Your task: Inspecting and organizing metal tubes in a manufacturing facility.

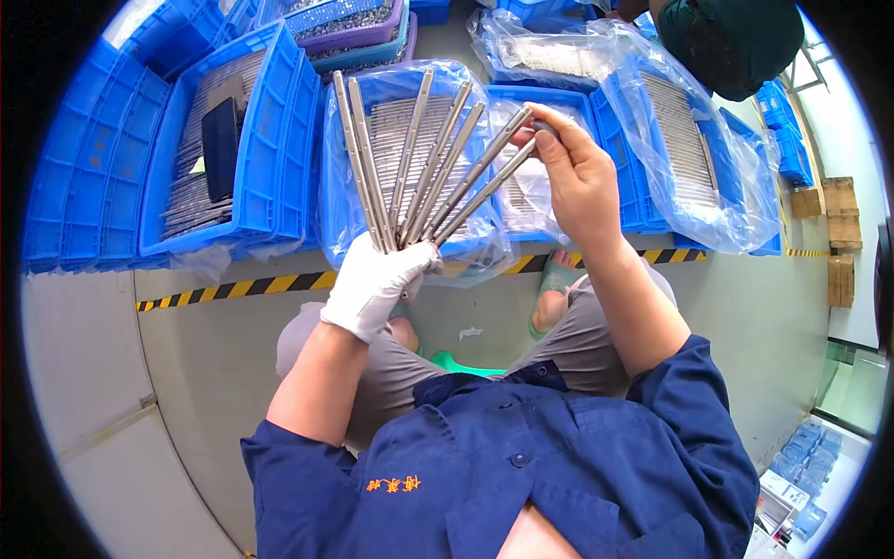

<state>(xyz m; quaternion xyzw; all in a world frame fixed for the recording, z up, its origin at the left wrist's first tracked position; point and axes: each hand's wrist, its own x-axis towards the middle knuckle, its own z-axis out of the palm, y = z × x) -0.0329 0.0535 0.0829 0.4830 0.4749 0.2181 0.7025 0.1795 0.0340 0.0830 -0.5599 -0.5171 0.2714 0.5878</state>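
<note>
Fingers of the gloved left hand (371, 289) are closed round the bottom ends of several rods (412, 146); the bare right hand (581, 175) pinches at the rightmost tips. Slim, grey and dotted with holes, the rods fan above the left fingers, partly hiding a bin (391, 86) of similar rods just beyond. Loose plastic (477, 256) drapes its rim. Farther left, a phone (221, 149) lies on another bin (270, 158).

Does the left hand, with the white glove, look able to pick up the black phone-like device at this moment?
Probably not: the left hand is closed around fanned metal bars, so it seems occupied. The black phone-like device itself lies uncovered in the open blue crate.
</note>
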